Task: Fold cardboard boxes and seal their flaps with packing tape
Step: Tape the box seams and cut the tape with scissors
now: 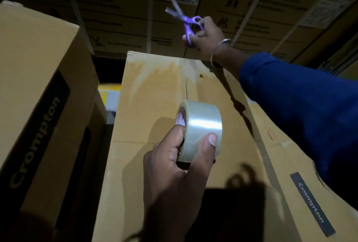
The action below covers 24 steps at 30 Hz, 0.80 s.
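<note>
A brown cardboard box (155, 90) lies in front of me with its top flaps closed and clear tape along the centre seam. My left hand (178, 172) grips a roll of clear packing tape (201, 125) just above the box top, thumb across the roll's outer face. My right hand (207, 36) is raised beyond the box's far edge and holds purple-handled scissors (186, 22) with the blades apart and pointing up. A blue sleeve covers my right forearm.
A taller Crompton box (38, 90) stands close on the left. A wall of stacked printed cartons (116, 9) rises behind. A yellow object (108, 88) shows in the gap between the boxes. The scene is dim.
</note>
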Motion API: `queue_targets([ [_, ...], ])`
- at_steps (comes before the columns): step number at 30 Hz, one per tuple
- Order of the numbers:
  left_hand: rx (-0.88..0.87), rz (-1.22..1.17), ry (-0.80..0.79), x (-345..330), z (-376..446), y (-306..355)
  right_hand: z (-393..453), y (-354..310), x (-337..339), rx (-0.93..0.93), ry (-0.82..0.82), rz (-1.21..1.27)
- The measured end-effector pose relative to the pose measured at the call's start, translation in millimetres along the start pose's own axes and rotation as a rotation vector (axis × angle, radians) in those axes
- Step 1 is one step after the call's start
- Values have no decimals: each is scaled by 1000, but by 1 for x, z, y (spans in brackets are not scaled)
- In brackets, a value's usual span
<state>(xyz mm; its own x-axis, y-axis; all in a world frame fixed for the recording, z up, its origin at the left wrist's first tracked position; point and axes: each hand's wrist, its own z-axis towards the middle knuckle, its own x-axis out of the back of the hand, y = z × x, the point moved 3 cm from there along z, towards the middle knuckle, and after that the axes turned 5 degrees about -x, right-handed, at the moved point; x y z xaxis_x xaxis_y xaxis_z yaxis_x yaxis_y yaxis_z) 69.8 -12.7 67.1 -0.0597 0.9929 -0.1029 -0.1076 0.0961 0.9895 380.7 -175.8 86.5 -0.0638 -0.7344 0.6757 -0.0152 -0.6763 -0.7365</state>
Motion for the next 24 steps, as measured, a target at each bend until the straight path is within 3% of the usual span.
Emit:
queue_targets([
  [3,-36,15,-1,1,0,6,-62,-9,11,169,-173,72],
  [6,-45,10,-3,-1,0,11,-107,-7,11,222,-315,-108],
  [17,-44,153,55,-4,-5,18,-114,-4,4,221,-247,-223],
  [24,249,240,27,-8,-86,76,-119,-17,7,140,-302,-295],
])
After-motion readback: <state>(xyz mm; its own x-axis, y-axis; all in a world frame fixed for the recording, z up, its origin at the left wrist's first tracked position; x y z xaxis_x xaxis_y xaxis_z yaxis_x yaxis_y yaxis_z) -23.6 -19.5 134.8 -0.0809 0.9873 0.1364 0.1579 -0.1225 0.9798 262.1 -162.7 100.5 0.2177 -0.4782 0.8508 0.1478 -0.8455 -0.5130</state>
